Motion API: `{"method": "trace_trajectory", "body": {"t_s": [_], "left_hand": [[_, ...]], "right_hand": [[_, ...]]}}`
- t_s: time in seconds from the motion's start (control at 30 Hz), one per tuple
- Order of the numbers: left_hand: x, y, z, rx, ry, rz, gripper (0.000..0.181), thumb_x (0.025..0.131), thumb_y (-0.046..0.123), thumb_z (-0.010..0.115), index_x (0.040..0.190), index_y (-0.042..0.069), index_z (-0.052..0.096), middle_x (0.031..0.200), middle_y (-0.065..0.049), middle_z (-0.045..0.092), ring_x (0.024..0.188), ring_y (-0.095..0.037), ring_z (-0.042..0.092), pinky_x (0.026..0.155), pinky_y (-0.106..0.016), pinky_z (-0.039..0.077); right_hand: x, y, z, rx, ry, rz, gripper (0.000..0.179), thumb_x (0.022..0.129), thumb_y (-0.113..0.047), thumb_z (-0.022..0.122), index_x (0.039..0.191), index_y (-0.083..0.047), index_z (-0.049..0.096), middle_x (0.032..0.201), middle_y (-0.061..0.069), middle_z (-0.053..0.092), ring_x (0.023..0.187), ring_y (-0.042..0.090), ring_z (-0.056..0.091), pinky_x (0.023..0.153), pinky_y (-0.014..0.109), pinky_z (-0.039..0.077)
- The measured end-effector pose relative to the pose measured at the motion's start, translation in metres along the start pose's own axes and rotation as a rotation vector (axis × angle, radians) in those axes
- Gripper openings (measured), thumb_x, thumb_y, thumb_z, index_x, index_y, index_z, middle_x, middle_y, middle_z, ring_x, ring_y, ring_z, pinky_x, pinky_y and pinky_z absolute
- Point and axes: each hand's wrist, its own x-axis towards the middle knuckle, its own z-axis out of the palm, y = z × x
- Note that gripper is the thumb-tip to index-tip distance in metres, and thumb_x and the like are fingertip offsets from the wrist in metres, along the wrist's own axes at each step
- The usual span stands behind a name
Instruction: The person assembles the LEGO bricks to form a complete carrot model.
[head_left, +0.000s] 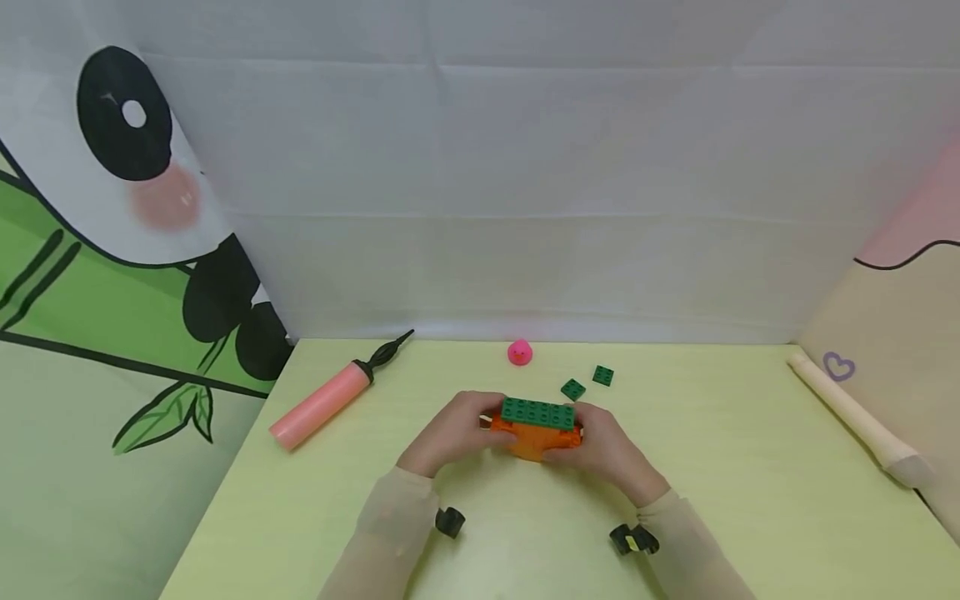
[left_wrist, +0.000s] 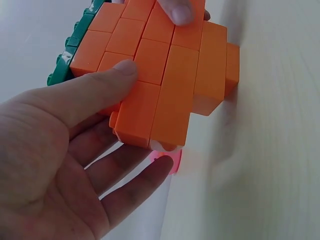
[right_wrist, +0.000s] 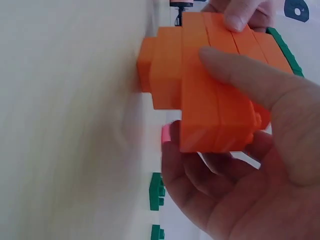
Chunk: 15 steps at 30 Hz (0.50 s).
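Observation:
A block of stacked orange toy bricks (head_left: 535, 442), stepped narrower toward its bottom, is held upright between both hands. Green studded bricks (head_left: 537, 412) form its top layer. My left hand (head_left: 459, 429) grips the left end, its thumb (left_wrist: 112, 80) lying across the near orange face and its fingers behind. From the other side my right hand (head_left: 611, 446) grips the stack in the same way, thumb (right_wrist: 235, 65) on the near face. Beyond the hands lie two small loose green bricks (head_left: 573, 389), one of them (head_left: 603, 375) slightly farther right.
A small pink toy (head_left: 520, 352) sits near the table's back edge. At the left lies a pink hand pump (head_left: 322, 406) with a black nozzle. A pale rolled tube (head_left: 855, 417) lies along the right edge. White sheeting (head_left: 525, 183) rises behind the yellow table (head_left: 315, 508).

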Motion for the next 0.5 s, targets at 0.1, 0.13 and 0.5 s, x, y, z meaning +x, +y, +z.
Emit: {"method": "trace_trajectory", "body": {"t_s": [0.1, 0.13, 0.5], "left_hand": [[-0.001, 0.001, -0.001, 0.01, 0.006, -0.003, 0.022, 0.092, 0.022, 0.083, 0.112, 0.021, 0.073, 0.103, 0.015, 0.071, 0.099, -0.01, 0.066, 0.091, -0.032, 0.055], [-0.001, 0.001, -0.001, 0.013, 0.008, -0.003, 0.022, 0.092, 0.021, 0.083, 0.112, 0.02, 0.074, 0.103, 0.015, 0.072, 0.099, -0.011, 0.066, 0.091, -0.032, 0.055], [-0.001, 0.004, 0.001, 0.031, 0.03, -0.02, 0.015, 0.092, 0.021, 0.083, 0.103, 0.022, 0.072, 0.1, 0.015, 0.072, 0.093, -0.01, 0.067, 0.085, -0.031, 0.056]], "right_hand": [[0.001, 0.001, -0.008, 0.001, -0.052, -0.041, 0.049, 0.081, -0.031, 0.093, 0.119, -0.012, 0.069, 0.107, -0.004, 0.068, 0.098, 0.019, 0.061, 0.087, 0.039, 0.055], [0.0, 0.002, -0.013, 0.006, -0.069, -0.056, 0.051, 0.081, -0.033, 0.093, 0.121, -0.012, 0.069, 0.109, -0.004, 0.068, 0.1, 0.02, 0.061, 0.088, 0.04, 0.056], [-0.003, 0.037, -0.066, 0.032, -0.013, -0.139, 0.052, 0.092, -0.023, 0.083, 0.136, -0.004, 0.062, 0.123, 0.017, 0.066, 0.115, 0.037, 0.062, 0.095, 0.052, 0.055]]}}
